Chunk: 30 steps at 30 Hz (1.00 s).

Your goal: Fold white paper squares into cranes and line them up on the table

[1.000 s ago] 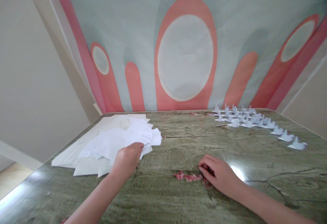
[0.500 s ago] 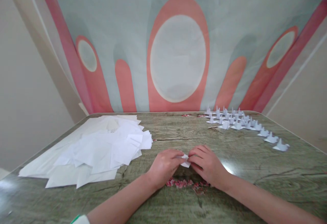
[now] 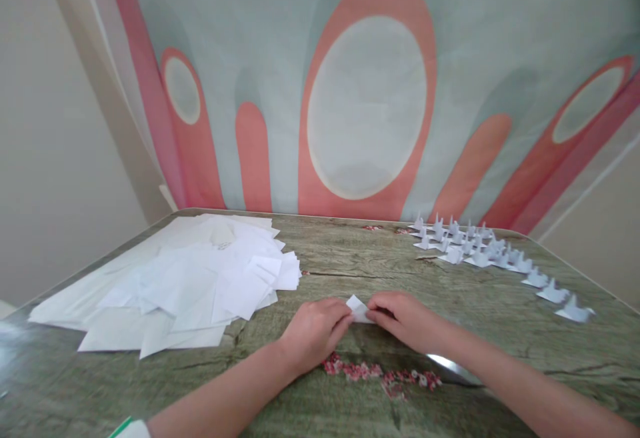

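A small folded piece of white paper [image 3: 358,309] is held between my two hands, just above the wood-patterned table [image 3: 340,251]. My left hand [image 3: 316,331] pinches its left corner between thumb and fingers. On the other side, the thumb and fingertips of my right hand [image 3: 403,318] close on its right corner. The paper's upper part points up between the fingertips. Its lower folds are too small to make out.
To the left lies a large spread pile of white paper sheets [image 3: 200,278]. Several folded white paper birds [image 3: 480,258] stand in rows at the back right, trailing toward the right edge. A patterned backdrop [image 3: 367,105] rises behind the table.
My view has tilted and shifted slightly. The hands have drawn a little apart at the paper, so more of it shows, with a point now facing up.
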### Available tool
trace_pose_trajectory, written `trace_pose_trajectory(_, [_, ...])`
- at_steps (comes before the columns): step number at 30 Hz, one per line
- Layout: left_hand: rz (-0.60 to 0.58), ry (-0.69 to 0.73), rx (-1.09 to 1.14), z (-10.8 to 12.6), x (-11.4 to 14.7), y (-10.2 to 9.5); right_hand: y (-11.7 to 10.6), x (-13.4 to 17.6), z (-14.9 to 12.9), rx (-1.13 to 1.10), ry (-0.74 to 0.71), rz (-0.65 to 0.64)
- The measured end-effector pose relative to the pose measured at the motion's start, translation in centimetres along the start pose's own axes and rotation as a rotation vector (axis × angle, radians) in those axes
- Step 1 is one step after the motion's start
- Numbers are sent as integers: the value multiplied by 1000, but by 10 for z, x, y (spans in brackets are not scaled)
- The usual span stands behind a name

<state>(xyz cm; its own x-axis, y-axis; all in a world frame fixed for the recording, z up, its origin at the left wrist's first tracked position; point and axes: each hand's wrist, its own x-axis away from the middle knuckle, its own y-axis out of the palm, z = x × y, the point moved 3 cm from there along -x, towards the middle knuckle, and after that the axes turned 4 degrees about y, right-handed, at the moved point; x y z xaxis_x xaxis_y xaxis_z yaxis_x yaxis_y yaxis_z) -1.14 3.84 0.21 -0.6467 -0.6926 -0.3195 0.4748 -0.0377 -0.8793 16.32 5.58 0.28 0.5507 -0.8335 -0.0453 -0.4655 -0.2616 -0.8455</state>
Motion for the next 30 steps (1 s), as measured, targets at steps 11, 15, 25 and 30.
trace_pose_trajectory(11, [12,-40,16,-12,1,6,16,-8,18,-141,136,176])
trace_pose_trajectory(15, [-55,14,-101,-7,2,8,21,-7,18,-165,136,204])
trace_pose_trajectory(25, [-110,127,-259,-5,2,11,23,-5,14,-132,157,246])
trace_pose_trajectory(30, [-124,153,-285,-3,3,12,24,-4,13,-125,139,255])
